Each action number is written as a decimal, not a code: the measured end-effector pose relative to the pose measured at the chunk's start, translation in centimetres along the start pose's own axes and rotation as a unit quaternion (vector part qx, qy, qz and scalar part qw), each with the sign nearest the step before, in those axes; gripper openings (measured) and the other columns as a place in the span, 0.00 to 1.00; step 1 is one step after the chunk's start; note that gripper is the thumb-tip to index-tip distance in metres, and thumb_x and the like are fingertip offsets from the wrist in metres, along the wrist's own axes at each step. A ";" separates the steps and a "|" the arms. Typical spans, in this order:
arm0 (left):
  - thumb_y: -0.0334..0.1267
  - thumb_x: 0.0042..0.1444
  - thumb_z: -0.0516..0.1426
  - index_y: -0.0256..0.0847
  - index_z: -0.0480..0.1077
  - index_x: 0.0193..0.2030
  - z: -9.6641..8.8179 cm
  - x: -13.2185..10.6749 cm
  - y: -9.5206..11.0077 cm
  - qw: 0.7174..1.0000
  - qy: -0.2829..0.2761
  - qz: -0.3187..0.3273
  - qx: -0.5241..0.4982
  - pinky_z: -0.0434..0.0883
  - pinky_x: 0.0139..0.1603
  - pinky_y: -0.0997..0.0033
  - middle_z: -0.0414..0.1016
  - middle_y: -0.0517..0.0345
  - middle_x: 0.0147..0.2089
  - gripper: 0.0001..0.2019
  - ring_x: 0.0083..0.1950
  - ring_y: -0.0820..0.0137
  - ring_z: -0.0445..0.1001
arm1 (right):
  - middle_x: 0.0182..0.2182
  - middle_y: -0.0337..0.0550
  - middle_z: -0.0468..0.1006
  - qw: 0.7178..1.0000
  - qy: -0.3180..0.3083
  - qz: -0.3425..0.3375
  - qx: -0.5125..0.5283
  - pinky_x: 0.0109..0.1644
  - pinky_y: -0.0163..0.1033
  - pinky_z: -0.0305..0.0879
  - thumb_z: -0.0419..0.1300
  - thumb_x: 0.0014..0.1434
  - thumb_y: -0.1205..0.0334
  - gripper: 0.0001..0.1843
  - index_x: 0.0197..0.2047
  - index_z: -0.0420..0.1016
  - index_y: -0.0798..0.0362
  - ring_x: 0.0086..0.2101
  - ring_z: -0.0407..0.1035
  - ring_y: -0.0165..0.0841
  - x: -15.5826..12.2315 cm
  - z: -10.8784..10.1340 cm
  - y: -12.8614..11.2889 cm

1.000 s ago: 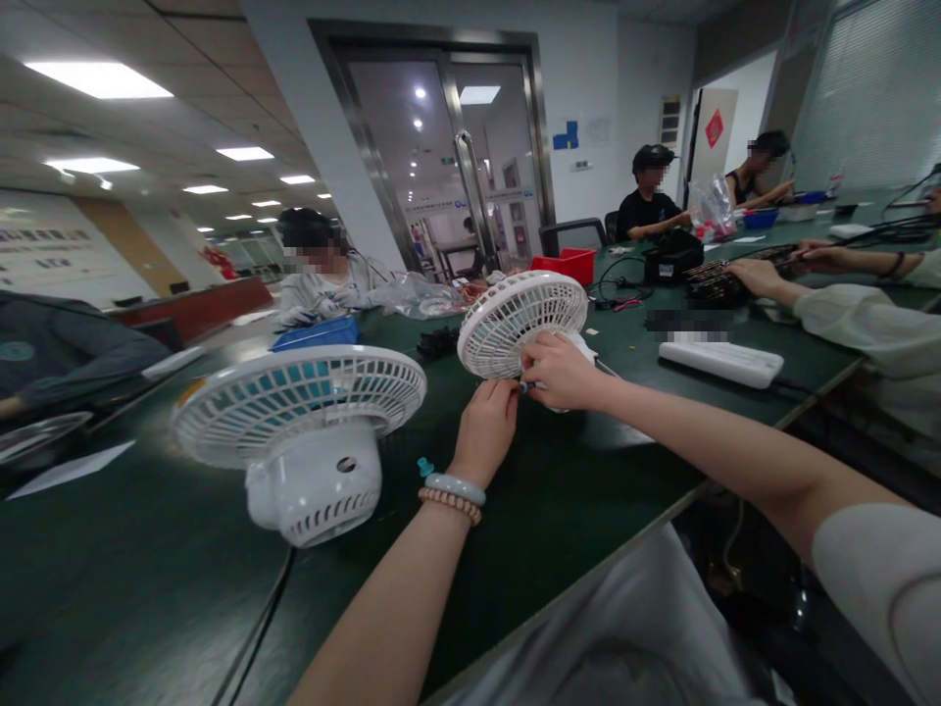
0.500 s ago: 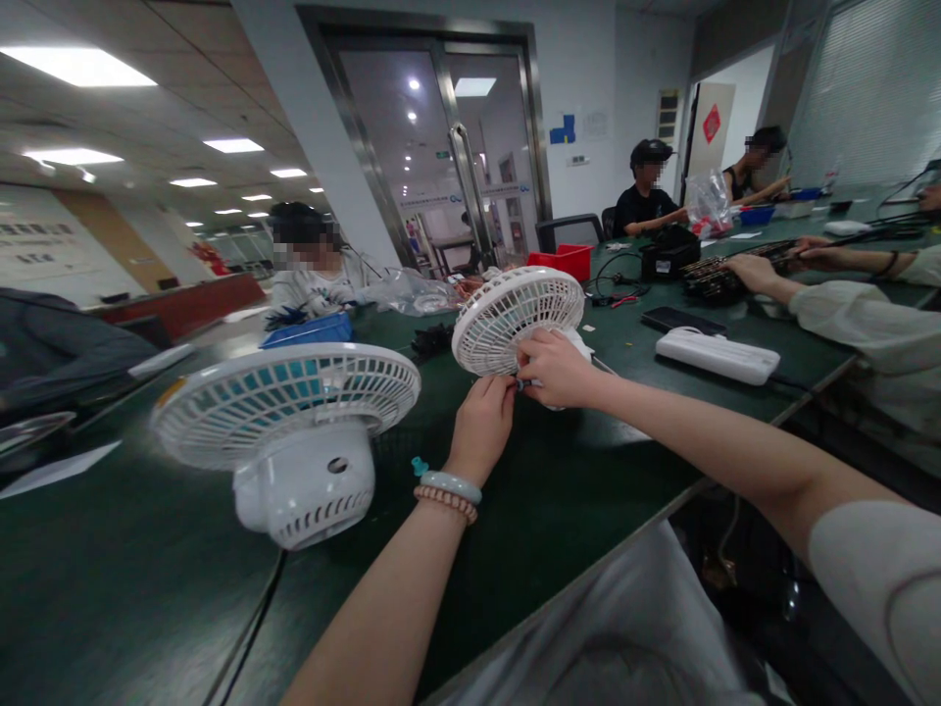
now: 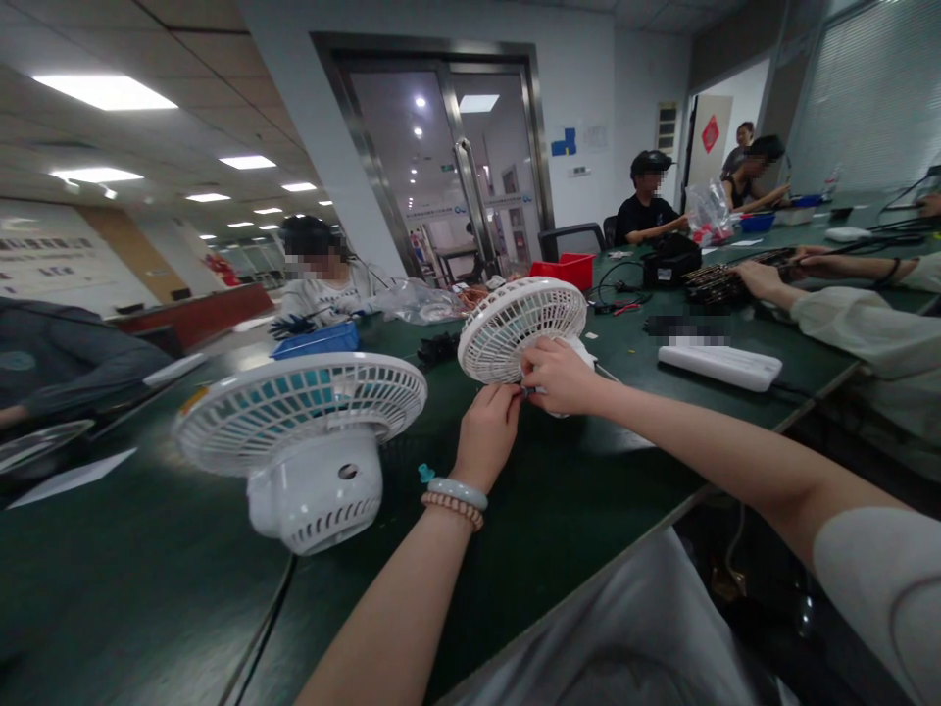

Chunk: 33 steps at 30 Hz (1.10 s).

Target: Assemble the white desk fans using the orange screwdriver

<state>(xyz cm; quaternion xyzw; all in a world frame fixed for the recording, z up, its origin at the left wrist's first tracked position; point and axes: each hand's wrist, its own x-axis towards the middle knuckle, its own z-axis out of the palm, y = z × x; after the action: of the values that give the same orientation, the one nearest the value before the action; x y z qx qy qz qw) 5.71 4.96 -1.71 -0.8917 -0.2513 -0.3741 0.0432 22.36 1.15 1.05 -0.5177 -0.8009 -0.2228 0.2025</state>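
Fingers of the left hand (image 3: 486, 431) and right hand (image 3: 560, 375) pinch a small greyish piece (image 3: 528, 391) beside a white plastic round-grilled fan (image 3: 515, 328), cage already on; this handwork looks unfinished.

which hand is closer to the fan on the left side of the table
Left. The left hand is to the right of that fan, apart from it; the right hand is farther away, up against the other fan.

Pale walls (image 3: 286, 108), metal-framed glass doors (image 3: 437, 162), lit ceiling panels (image 3: 107, 92), window blinds (image 3: 874, 108), dark chair (image 3: 571, 238)
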 end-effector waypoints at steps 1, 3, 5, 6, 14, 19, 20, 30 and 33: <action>0.34 0.58 0.48 0.38 0.67 0.40 0.0 0.0 0.0 1.000 0.001 0.000 -0.001 0.67 0.45 0.67 0.70 0.53 0.39 0.09 0.42 0.70 0.68 | 0.37 0.47 0.69 1.000 0.000 0.001 0.001 0.42 0.45 0.51 0.57 0.51 0.59 0.10 0.30 0.78 0.53 0.42 0.55 0.41 0.0 0.0 0.0; 0.33 0.57 0.49 0.38 0.68 0.40 0.0 -0.1 -0.1 1.000 0.003 -0.003 -0.006 0.67 0.45 0.67 0.71 0.53 0.39 0.08 0.42 0.70 0.69 | 0.38 0.47 0.69 1.000 -0.002 0.002 0.002 0.42 0.45 0.51 0.57 0.51 0.59 0.10 0.31 0.78 0.54 0.42 0.55 0.41 0.0 0.1 0.0; 0.33 0.57 0.49 0.38 0.67 0.40 0.1 -0.1 -0.2 1.000 0.004 -0.010 -0.014 0.68 0.44 0.68 0.71 0.53 0.38 0.08 0.41 0.70 0.69 | 0.38 0.47 0.69 1.000 -0.004 0.003 0.003 0.42 0.45 0.51 0.57 0.51 0.59 0.10 0.31 0.78 0.54 0.42 0.55 0.41 0.0 0.1 0.0; 0.33 0.57 0.49 0.39 0.67 0.39 0.1 -0.1 -0.2 1.000 0.005 -0.015 -0.018 0.68 0.44 0.68 0.71 0.54 0.38 0.07 0.41 0.70 0.69 | 0.38 0.47 0.70 1.000 -0.005 0.003 0.004 0.42 0.45 0.51 0.57 0.51 0.58 0.10 0.31 0.78 0.54 0.42 0.55 0.41 0.0 0.1 0.0; 0.33 0.56 0.50 0.38 0.68 0.38 0.3 -0.1 -0.3 0.999 0.007 -0.023 -0.027 0.68 0.45 0.68 0.71 0.54 0.38 0.07 0.41 0.70 0.69 | 0.38 0.47 0.70 1.000 -0.001 0.000 0.000 0.43 0.45 0.51 0.57 0.51 0.59 0.10 0.31 0.78 0.54 0.41 0.55 0.40 0.0 0.1 -0.1; 0.33 0.56 0.50 0.38 0.68 0.39 0.2 -0.2 -0.2 1.000 0.009 -0.013 -0.025 0.68 0.44 0.68 0.71 0.54 0.38 0.08 0.41 0.70 0.69 | 0.37 0.47 0.70 1.000 -0.002 0.001 0.004 0.43 0.45 0.50 0.57 0.51 0.60 0.10 0.30 0.78 0.54 0.41 0.55 0.40 0.0 0.2 0.0; 0.33 0.56 0.50 0.38 0.68 0.39 0.1 -0.2 -0.2 1.000 0.009 -0.011 -0.024 0.68 0.44 0.68 0.71 0.54 0.38 0.08 0.40 0.70 0.69 | 0.37 0.47 0.70 1.000 -0.003 0.002 0.005 0.43 0.45 0.50 0.57 0.51 0.60 0.10 0.30 0.78 0.54 0.41 0.55 0.40 0.0 0.2 0.0; 0.32 0.55 0.49 0.40 0.69 0.36 -0.2 -0.4 -0.1 1.000 -0.011 0.013 -0.020 0.68 0.46 0.69 0.71 0.53 0.39 0.08 0.43 0.71 0.69 | 0.37 0.47 0.69 1.000 -0.001 0.002 0.006 0.43 0.45 0.50 0.56 0.51 0.61 0.10 0.30 0.77 0.53 0.41 0.54 0.41 0.0 0.1 -0.1; 0.31 0.55 0.49 0.40 0.69 0.37 -0.2 -0.4 0.0 1.000 -0.016 0.011 -0.015 0.68 0.46 0.68 0.71 0.53 0.40 0.08 0.43 0.71 0.69 | 0.37 0.47 0.69 1.000 -0.006 0.005 0.009 0.43 0.45 0.50 0.56 0.51 0.61 0.10 0.30 0.78 0.53 0.42 0.54 0.41 0.0 0.1 -0.1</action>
<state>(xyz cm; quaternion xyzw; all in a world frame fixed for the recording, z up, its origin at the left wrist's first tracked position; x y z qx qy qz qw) 5.30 4.78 -1.81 -0.9006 -0.2363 -0.3635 0.0299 22.31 1.17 0.96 -0.5214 -0.8013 -0.2114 0.2034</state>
